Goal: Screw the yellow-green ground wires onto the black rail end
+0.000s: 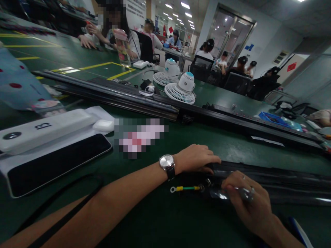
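Note:
My left hand, with a watch at its wrist, is closed on the left end of a long black strip lying on the green table. My right hand has its fingers wrapped round a small shiny, clear-looking item just above the strip; its shape is mostly hidden. Between the hands and a little to the left, a short green wire with yellow sleeves and a ring end points left from the strip's end.
A black phone and a white box lie at the left. Long dark bars cross the table behind my hands, with two white fans beyond. Several people sit farther back.

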`<state>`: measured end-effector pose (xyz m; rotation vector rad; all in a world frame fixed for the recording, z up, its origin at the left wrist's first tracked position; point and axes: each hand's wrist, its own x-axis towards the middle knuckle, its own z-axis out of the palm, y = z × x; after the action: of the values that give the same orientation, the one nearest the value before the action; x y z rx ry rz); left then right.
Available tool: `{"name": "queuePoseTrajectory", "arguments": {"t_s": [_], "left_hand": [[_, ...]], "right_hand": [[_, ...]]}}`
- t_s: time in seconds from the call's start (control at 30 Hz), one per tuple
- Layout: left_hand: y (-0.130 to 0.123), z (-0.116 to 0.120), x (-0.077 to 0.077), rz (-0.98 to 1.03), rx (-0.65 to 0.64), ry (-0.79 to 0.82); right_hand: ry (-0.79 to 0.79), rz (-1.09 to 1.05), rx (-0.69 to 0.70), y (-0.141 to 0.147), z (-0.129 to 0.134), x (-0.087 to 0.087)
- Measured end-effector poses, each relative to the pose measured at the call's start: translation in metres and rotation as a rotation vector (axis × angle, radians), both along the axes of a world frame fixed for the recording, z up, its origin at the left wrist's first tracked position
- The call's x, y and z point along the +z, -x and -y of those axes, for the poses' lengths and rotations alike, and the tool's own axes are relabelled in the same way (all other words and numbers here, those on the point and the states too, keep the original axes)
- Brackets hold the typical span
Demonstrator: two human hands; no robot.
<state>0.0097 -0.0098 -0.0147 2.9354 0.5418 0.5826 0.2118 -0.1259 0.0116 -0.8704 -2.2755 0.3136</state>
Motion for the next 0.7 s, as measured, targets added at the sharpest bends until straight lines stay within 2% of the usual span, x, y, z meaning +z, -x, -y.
{"name": "queuePoseTrajectory", "arguments": {"t_s": [0.13, 0.33, 0.5, 0.7], "left_hand": [[0.0, -0.0003, -0.0003, -0.002, 0.001, -0.003], [-0.0002, -0.0017, -0.0029, 0.02, -0.017, -0.015], [-0.0001, -0.0022, -0.0023, 0.036, -0.024, -0.047], [0.0001, -0.0021, -0.0021, 0.01, -0.011, -0.074]], "right_hand": [[0.091, -0.015, 0.124, 0.0002, 0.002, 0.0022], [0.028, 0.006, -0.003, -0.0047, -0.0046, 0.0014], [0.082, 0.03, 0.21, 0.0007, -0.003, 0.0046], [-0.004, 0.03, 0.102, 0.0015, -0.0025, 0.0072]]}}
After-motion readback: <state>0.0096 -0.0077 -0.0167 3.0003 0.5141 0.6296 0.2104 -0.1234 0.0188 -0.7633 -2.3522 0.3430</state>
